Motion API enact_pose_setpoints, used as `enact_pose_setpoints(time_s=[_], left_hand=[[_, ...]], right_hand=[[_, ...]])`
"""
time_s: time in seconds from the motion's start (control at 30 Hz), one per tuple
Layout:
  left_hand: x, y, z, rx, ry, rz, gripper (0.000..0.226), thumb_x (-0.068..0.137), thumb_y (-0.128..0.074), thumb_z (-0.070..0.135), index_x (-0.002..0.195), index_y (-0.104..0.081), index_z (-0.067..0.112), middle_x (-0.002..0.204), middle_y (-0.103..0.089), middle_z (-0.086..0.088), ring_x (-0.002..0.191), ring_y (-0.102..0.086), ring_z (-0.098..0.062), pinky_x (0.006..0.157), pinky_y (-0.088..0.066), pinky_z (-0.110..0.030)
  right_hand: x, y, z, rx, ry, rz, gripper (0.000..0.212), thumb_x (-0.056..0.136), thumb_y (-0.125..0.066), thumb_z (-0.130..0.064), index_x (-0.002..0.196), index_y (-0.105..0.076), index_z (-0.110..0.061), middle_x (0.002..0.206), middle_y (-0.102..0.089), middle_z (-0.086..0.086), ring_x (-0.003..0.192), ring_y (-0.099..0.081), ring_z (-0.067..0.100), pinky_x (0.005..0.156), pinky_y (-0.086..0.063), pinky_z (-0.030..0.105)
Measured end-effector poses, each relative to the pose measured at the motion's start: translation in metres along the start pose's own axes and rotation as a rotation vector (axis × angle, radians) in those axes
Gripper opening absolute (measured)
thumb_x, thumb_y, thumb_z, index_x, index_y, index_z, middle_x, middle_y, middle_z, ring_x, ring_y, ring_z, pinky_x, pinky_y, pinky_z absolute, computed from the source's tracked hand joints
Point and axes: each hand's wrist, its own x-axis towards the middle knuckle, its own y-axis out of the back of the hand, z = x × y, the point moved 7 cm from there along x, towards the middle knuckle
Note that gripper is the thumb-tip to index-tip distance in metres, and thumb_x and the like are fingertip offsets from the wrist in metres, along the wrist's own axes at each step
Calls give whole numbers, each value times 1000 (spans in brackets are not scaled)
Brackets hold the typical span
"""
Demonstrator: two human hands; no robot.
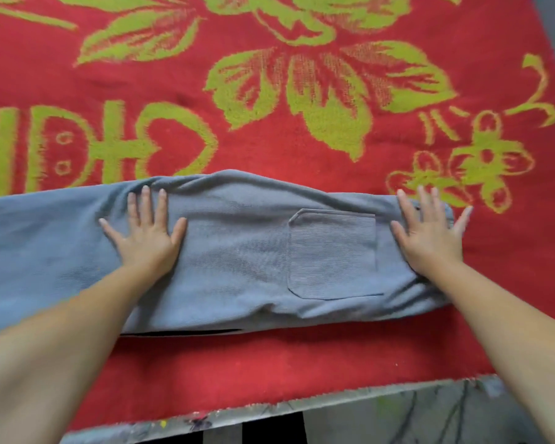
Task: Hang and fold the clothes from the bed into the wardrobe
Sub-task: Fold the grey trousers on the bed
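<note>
A: At far left, what runs off the frame?

B: Grey trousers (237,251), laid flat across the near part of the red blanket (302,149), long axis left to right. Left end cut by the frame edge; right end stops just short of the blanket's right side.

A: Left hand?

B: Left hand (146,232) palm down on the cloth, left of centre, fingers spread and flat, closed on nothing. Fingertips reach the far fold of the fabric.

A: Centre?

B: One patch pocket (332,254), between the two hands, nearer the right one. A dark slit shows along the near edge of the garment.

A: Right hand?

B: Right hand (430,230) palm down on the right end, fingers splayed, also gripping nothing; little finger lies past the cloth edge, over the blanket.

A: Any writing?

B: No label readable on the trousers. Blanket carries yellow-green flowers and, at left, large woven shapes that may be characters; cannot read them. Patterned sheet (414,408) shows below the blanket's near edge.
</note>
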Motion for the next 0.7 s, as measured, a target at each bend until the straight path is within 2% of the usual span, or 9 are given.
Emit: enact_pose_setpoints(time_s=[0.07,0.17,0.3,0.37,0.43,0.47,0.53,0.63,0.7], left_hand=[[-16,11,23,-39,-46,54,65,97,-18,54,154,-1,27,160,13,3,147,14,-16,108,4,-70],[-79,22,121,-90,-472,125,65,92,-31,48,149,-23,17,158,-14,-7,145,-16,-25,108,-4,-68],[-166,-26,198,-11,-703,-69,60,89,-33,48,138,-51,18,150,-35,-8,139,-34,-27,108,-12,-60],[-173,-43,199,-2,-639,-150,59,91,-31,47,142,-43,20,153,-32,-8,142,-28,-28,110,-13,-61],[-169,-46,193,-26,-629,-199,59,98,-26,49,151,-14,28,159,1,3,147,4,-20,114,3,-56],[-164,-46,191,-160,-611,-273,57,100,-25,48,151,-5,32,157,12,11,145,15,-14,114,12,-49],[-155,-32,186,-655,-427,-537,46,103,-26,41,148,-15,36,156,-4,16,147,1,-8,116,8,-37],[-143,11,168,-1485,12,-831,47,100,-21,50,136,-44,32,137,-55,0,126,-49,-16,108,-32,-36],[-126,39,129,-1857,163,-774,57,96,-28,51,126,-61,16,115,-68,-5,106,-63,-19,89,-50,-32]], right_hand=[[-23,3,35,215,-254,13,79,91,-45,-54,154,-8,-23,161,-10,9,148,-7,28,111,-5,64],[-54,-5,53,692,-476,-30,80,87,-63,-45,149,-24,-11,149,-37,17,137,-35,33,110,-31,45],[-56,-13,50,1092,-487,-270,15,88,-67,-29,96,-66,-16,108,-70,10,96,-66,24,85,-50,35],[-51,0,46,1219,-436,-377,13,88,-66,-21,100,-66,-15,112,-69,17,92,-67,24,88,-53,41],[-47,35,32,1250,-303,-352,23,87,-67,-17,110,-62,-16,115,-68,15,94,-66,22,88,-53,41],[-46,59,20,1254,-232,-314,29,85,-69,-19,112,-60,-18,113,-69,9,95,-66,18,85,-54,37],[-53,111,-27,1310,-46,-276,39,78,-77,-29,111,-57,-25,103,-71,-6,93,-67,9,76,-52,21],[-76,154,-128,1343,188,-355,38,76,-71,-38,108,-53,-32,92,-70,-12,85,-67,2,70,-51,14],[-90,151,-196,1341,307,-501,32,83,-67,-35,110,-51,-38,86,-65,-8,78,-66,6,68,-54,22]])
